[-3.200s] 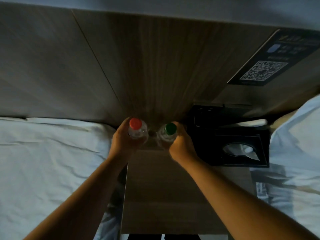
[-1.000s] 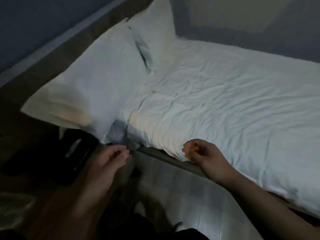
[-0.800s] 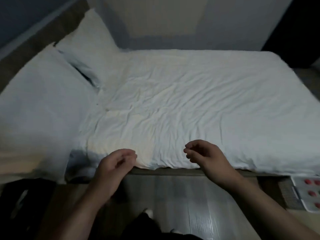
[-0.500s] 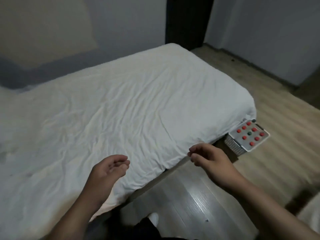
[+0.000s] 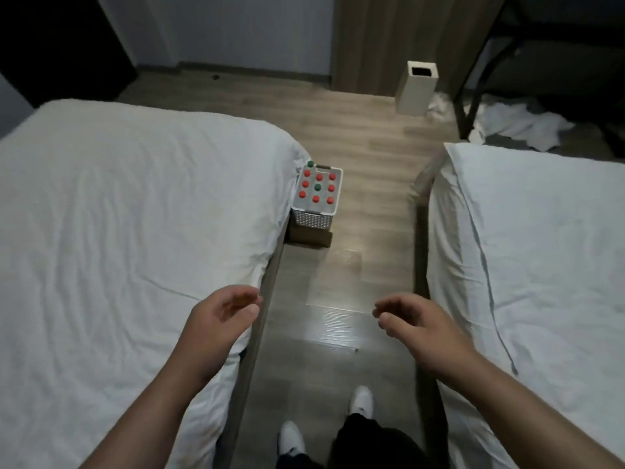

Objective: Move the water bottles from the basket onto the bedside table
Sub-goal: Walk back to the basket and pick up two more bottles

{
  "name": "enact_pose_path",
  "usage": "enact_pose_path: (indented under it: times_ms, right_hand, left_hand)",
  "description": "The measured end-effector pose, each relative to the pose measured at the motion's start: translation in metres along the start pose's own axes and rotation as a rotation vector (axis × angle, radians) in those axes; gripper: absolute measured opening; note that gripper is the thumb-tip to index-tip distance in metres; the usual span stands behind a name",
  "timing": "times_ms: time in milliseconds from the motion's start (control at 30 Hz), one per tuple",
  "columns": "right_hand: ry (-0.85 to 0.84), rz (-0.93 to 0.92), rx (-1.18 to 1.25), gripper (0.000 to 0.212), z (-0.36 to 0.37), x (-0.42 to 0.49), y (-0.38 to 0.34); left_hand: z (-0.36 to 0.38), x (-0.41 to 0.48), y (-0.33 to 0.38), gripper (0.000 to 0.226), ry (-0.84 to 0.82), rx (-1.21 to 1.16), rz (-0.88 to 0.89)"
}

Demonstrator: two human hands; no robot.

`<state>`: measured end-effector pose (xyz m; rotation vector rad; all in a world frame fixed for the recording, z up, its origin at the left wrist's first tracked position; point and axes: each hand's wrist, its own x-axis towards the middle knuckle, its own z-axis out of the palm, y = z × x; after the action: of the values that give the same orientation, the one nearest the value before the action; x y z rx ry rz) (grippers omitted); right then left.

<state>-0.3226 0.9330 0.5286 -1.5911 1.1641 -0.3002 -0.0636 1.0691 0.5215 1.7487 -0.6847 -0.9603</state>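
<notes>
A white lattice basket stands on a brown box on the floor, against the corner of the left bed. Several water bottles stand upright in it, most with red caps, one or two with green. My left hand hovers over the left bed's edge, fingers loosely curled, holding nothing. My right hand hangs over the aisle floor, also empty with fingers apart. Both hands are well short of the basket. The bedside table is out of view.
A narrow wooden-floor aisle runs between the left bed and the right bed. A white bin stands at the far end, with crumpled white cloth under a dark desk frame. My white shoes show below.
I set two bottles on the bedside table, let go, and turned around past the bed. The view now faces down the aisle toward the basket; both hands are empty.
</notes>
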Motion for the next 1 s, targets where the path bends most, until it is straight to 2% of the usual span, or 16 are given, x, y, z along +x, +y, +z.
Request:
enact_pose_path:
  times_ms: [100,133,300,467,700,867,1000]
  right_hand:
    - [0.083,0.051,0.046,0.015,-0.026,-0.003,0.027]
    - [0.094,0.062,0.058,0.015,-0.033,-0.003,0.034]
    - [0.077,0.088,0.086,0.016,-0.077,0.017,0.060]
    - [0.039,0.079,0.073,0.012,-0.106,0.061,0.055]
    - [0.016,-0.020,0.085,0.014,-0.142,0.159,0.007]
    - [0.045,-0.001,0.066,0.015,-0.174,0.233,0.001]
    - [0.055,0.081,0.025,0.015,-0.208,0.284,0.000]
  left_hand:
    - [0.046,0.032,0.020,0.017,-0.090,0.003,0.035]
    - [0.060,0.040,0.027,0.022,-0.111,0.003,0.047]
    - [0.119,0.066,0.046,0.027,-0.128,0.008,0.046]
    - [0.136,0.076,0.050,0.030,-0.123,0.031,0.018]
    - [0.126,0.110,0.043,0.036,-0.030,0.043,-0.095]
    - [0.136,0.192,0.049,0.028,0.008,0.011,-0.153]
    - [0.163,0.286,0.071,0.034,-0.063,0.012,-0.156]
